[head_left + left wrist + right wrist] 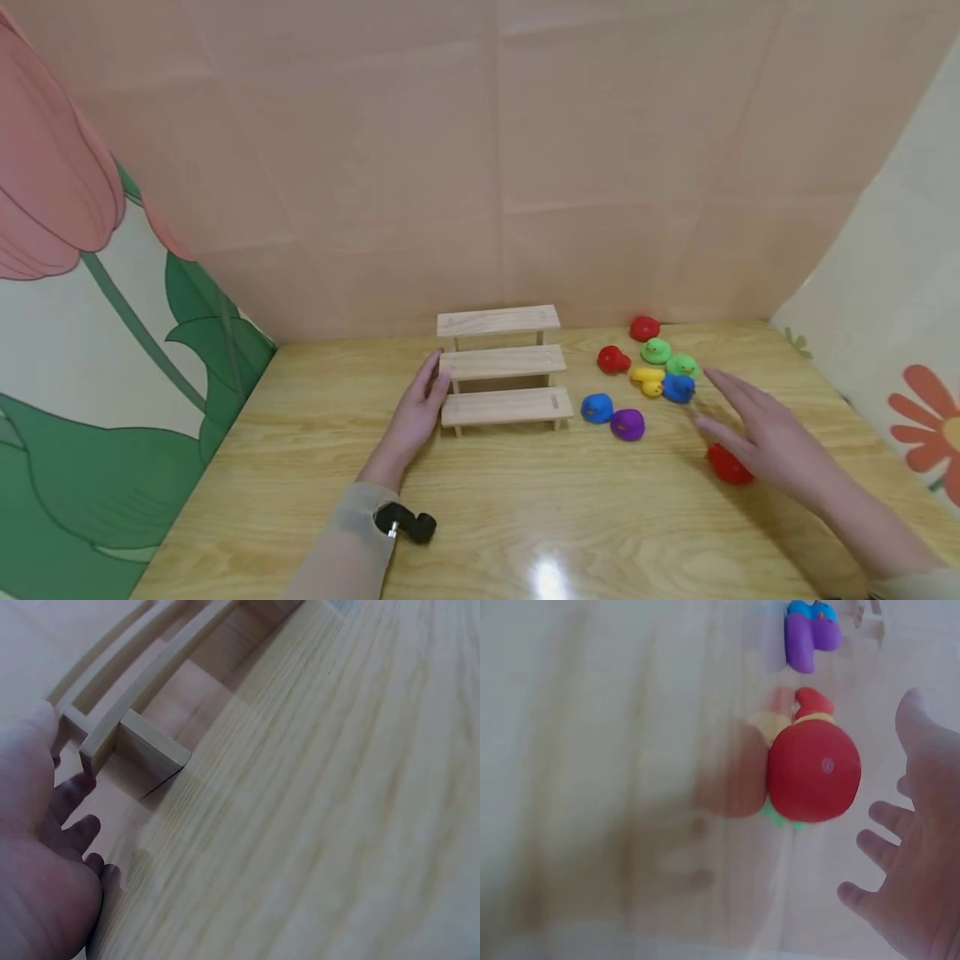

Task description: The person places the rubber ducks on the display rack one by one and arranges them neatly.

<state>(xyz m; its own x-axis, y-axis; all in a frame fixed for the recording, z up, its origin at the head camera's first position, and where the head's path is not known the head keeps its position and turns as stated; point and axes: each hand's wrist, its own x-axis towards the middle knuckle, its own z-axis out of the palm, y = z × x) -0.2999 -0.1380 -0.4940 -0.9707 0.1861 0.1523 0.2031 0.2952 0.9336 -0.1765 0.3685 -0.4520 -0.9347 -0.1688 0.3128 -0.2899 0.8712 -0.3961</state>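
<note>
A small three-tier wooden stand [504,406] stands on the table. My left hand [414,417] rests against its left end, thumb by the middle shelf and fingers loosely bent along the side; the left wrist view shows its fingertips at the shelf ends. To the right, my right hand [776,446] hovers with fingers spread and holds nothing. A rounded red toy [726,465] lies partly hidden beneath it; in the right wrist view that red toy [814,772] is beside the fingers, apart from them. Beyond lie rubber ducks, including a purple duck [627,425] and a blue duck [679,389].
Between the stand and my right hand are another blue duck [597,408], a yellow duck [647,377], two green ducks [656,351] and two red ducks [613,359]. A pink cloth backdrop [495,167] hangs behind the wood-grain table [480,508]. Flower-patterned panels [918,333] flank both sides.
</note>
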